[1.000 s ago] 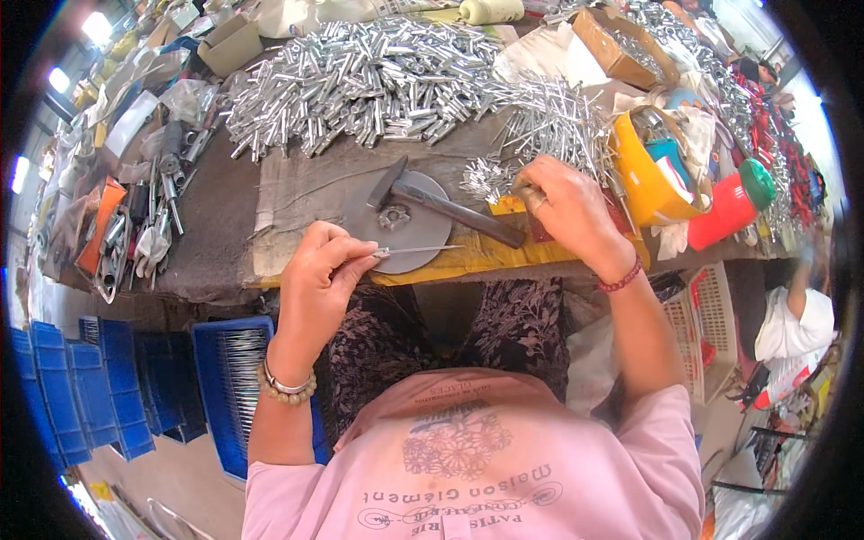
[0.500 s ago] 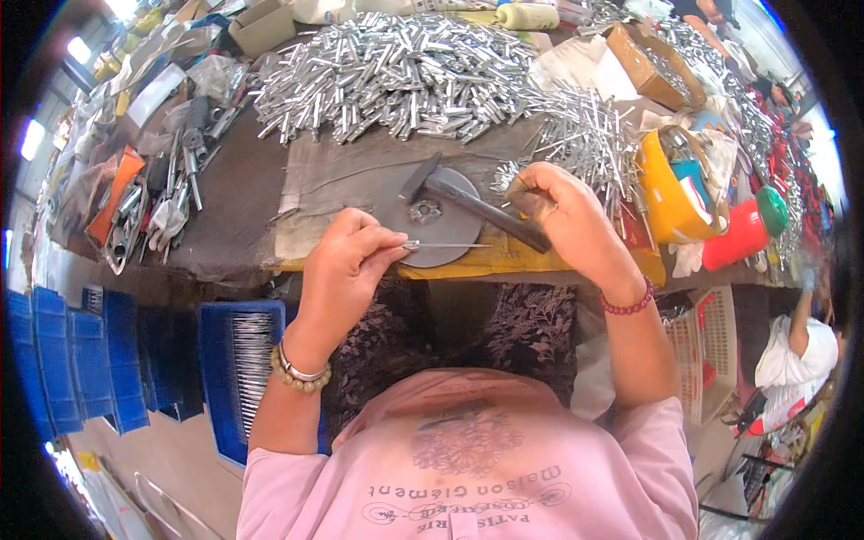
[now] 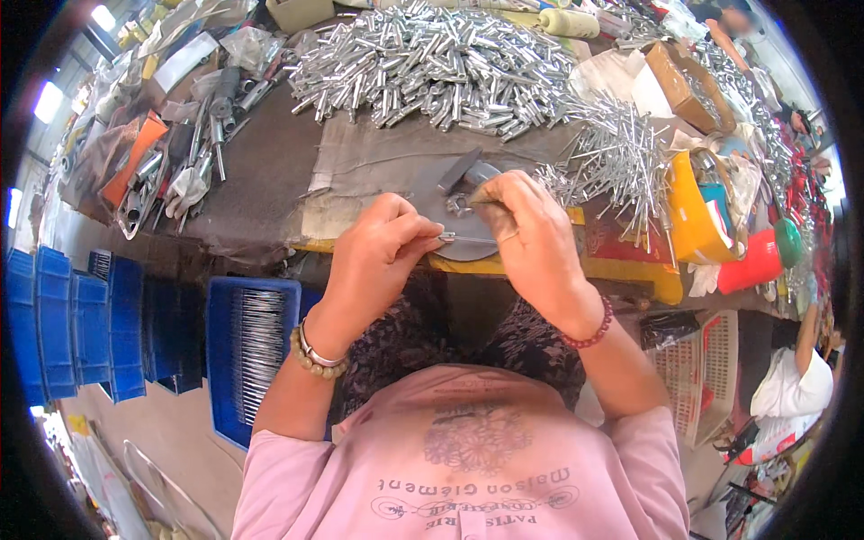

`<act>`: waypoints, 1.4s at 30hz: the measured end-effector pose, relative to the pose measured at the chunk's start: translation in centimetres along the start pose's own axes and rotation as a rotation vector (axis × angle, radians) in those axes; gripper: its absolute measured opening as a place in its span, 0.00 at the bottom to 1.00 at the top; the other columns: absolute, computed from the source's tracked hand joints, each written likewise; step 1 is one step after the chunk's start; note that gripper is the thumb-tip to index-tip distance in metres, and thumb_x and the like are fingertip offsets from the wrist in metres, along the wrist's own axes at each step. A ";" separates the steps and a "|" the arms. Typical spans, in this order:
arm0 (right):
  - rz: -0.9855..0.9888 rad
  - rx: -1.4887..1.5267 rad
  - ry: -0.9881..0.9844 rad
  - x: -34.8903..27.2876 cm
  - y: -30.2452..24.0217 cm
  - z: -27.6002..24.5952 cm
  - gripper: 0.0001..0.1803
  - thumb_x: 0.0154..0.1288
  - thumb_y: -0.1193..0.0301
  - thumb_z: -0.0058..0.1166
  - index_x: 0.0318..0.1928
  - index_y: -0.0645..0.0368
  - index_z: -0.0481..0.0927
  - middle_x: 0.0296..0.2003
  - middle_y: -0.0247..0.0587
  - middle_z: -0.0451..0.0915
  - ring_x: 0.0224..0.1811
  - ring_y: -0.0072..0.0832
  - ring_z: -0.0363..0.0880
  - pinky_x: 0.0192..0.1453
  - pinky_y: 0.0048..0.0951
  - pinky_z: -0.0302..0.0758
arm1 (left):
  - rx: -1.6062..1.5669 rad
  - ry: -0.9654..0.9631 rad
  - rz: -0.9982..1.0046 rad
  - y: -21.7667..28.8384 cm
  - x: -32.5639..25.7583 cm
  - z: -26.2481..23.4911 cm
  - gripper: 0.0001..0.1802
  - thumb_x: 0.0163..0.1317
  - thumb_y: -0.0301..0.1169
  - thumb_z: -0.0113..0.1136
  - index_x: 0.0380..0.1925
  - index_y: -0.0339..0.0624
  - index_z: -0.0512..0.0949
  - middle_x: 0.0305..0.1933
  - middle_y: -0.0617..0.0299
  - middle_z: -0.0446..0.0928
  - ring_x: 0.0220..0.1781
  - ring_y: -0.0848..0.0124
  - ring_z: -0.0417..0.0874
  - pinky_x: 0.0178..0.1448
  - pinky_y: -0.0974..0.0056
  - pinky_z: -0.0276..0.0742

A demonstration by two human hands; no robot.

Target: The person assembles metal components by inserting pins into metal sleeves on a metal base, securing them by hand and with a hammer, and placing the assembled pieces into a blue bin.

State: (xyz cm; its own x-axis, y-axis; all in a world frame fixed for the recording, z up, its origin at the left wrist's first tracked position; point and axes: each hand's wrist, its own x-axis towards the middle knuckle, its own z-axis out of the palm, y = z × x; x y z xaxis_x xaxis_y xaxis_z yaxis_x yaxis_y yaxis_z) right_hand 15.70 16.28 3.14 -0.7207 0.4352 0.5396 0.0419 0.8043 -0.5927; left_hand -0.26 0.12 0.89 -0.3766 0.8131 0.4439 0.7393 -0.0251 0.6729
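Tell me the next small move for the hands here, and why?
Probably push the thin metal pin a little further toward the right hand. The left hand pinches one end, the right hand meets the other over the round metal disc, and the pieces look lined up but not clearly joined.

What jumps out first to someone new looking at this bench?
The big heap of shiny metal tubes at the bench's far edge, with a spikier cluster of thin pins to its right. At centre, the left hand and right hand meet over a thin metal pin above a round grey disc.
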 end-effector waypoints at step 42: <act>-0.069 -0.027 -0.172 -0.1 0.5 0.3 0.06 0.60 0.77 0.70 0.38 0.60 0.86 0.39 0.44 0.84 0.47 0.47 0.85 0.51 0.45 0.82 | 0.009 -0.035 0.011 -0.2 -0.3 -0.2 0.10 0.64 0.23 0.76 0.45 0.41 0.90 0.41 0.57 0.79 0.41 0.60 0.83 0.46 0.60 0.79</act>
State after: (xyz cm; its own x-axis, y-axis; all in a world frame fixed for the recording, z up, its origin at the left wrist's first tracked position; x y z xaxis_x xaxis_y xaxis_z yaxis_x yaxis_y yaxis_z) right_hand 15.56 16.50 2.65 -0.8301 0.3048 0.4670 0.0051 0.8415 -0.5402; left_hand -0.46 -0.21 0.75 -0.3489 0.8324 0.4304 0.7484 -0.0290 0.6627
